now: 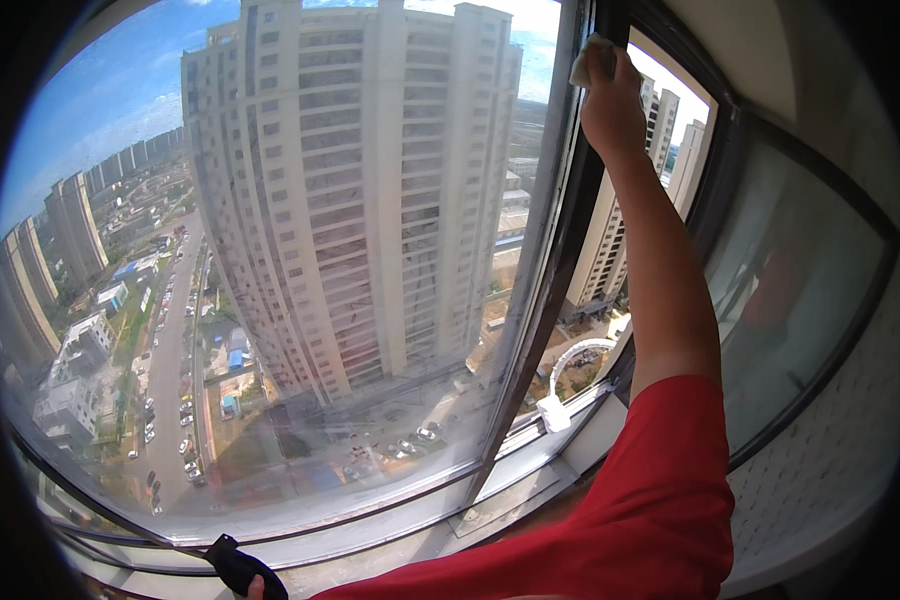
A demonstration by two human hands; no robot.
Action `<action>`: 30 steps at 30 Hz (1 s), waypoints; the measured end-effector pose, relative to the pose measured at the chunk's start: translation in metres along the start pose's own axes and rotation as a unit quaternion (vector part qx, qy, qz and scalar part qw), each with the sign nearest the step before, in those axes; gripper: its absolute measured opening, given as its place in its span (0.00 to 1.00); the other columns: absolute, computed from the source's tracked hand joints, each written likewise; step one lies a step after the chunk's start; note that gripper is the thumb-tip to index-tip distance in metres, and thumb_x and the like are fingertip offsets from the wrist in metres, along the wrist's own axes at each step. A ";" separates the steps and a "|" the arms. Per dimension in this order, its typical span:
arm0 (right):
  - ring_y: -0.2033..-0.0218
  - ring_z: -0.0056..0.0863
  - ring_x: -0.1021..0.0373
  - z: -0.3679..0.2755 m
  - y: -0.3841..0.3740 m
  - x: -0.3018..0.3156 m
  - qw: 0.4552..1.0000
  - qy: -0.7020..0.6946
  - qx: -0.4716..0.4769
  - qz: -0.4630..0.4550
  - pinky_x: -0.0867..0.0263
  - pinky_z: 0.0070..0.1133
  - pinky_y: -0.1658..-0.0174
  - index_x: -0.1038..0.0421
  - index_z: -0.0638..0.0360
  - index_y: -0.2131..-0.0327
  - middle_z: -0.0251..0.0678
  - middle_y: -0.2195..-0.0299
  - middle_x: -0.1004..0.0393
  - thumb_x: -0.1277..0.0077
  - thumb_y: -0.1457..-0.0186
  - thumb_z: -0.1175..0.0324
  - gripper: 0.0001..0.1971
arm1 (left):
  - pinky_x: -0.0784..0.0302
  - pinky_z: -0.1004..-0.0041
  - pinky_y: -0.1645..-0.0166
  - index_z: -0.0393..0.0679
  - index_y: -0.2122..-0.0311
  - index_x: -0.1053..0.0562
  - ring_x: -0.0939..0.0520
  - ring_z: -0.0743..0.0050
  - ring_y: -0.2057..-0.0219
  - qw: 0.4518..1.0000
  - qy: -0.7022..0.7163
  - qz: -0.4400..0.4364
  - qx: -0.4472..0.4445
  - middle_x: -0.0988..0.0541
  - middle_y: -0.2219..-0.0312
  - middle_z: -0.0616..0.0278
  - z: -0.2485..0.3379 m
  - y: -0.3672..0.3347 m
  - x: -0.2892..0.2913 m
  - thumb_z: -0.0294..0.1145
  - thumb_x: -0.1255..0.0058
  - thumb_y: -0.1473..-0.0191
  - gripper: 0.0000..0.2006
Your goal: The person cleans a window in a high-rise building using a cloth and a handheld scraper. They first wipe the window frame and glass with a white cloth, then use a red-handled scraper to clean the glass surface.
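Pale pad [578, 73] slants lengthwise along the dark frame [574, 205], top rightward.

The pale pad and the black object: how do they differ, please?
The pale pad is light-toned, the black object dark. The pad is high, by the window frame; the object is low, at the picture's bottom. The right hand grips the pad; little of the left hand shows at the object.

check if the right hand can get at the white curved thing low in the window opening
Probably yes, if lowered: the right hand is up at the dark frame holding a pale pad, but nothing visible covers the white curved thing.
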State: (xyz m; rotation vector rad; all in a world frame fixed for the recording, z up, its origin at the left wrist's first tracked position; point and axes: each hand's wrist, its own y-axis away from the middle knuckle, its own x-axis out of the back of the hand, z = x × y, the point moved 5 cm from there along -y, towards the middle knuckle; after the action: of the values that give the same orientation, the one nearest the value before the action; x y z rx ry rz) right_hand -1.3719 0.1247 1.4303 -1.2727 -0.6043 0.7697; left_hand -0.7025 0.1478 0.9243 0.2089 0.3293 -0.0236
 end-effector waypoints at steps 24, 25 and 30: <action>0.39 0.50 0.51 -0.116 0.507 0.064 0.882 -0.230 -0.243 -0.331 0.46 0.33 0.40 0.41 0.56 0.43 0.52 0.37 0.57 0.57 0.47 0.78 0.26 | 0.32 0.71 0.87 0.43 0.58 0.32 0.26 0.70 0.82 0.987 -0.071 -0.044 0.135 0.28 0.77 0.64 -0.032 0.001 -0.028 0.35 0.49 0.50 0.14; 0.40 0.47 0.47 -0.113 0.508 0.071 0.862 -0.274 -0.274 -0.328 0.45 0.31 0.41 0.40 0.60 0.44 0.52 0.39 0.51 0.59 0.45 0.78 0.23 | 0.31 0.71 0.86 0.43 0.58 0.32 0.26 0.70 0.82 0.987 -0.073 -0.046 0.135 0.28 0.77 0.64 -0.034 0.000 -0.025 0.35 0.49 0.50 0.14; 0.47 0.43 0.37 -0.070 0.416 0.100 0.787 -0.358 -0.493 -0.096 0.40 0.30 0.45 0.41 0.67 0.45 0.49 0.47 0.38 0.65 0.42 0.76 0.20 | 0.31 0.71 0.86 0.42 0.59 0.32 0.26 0.70 0.83 0.983 -0.078 -0.083 0.144 0.27 0.77 0.63 -0.026 0.012 -0.038 0.33 0.49 0.51 0.13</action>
State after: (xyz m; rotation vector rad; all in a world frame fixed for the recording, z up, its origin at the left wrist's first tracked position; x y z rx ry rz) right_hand -1.3270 0.2076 1.0074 -1.7927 -1.9186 0.7677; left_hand -0.7456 0.1649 0.9150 0.4636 0.1857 -0.2532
